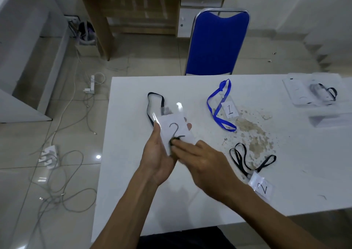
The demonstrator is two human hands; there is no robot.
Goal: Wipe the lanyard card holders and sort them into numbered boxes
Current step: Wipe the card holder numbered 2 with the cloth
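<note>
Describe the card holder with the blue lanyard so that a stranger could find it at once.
Start at the blue chair behind the white table. Just in front of it, on the table, lies a clear card holder with a paper marked 1. It alone has a blue lanyard; the other holders have black straps.

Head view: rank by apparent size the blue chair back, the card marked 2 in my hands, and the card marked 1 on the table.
1. blue chair back, clearly largest.
2. card marked 2, held up in the left hand, so nearness inflates it.
3. card marked 1, smallest. The two cards may really be alike; ranking is by look only.
</note>
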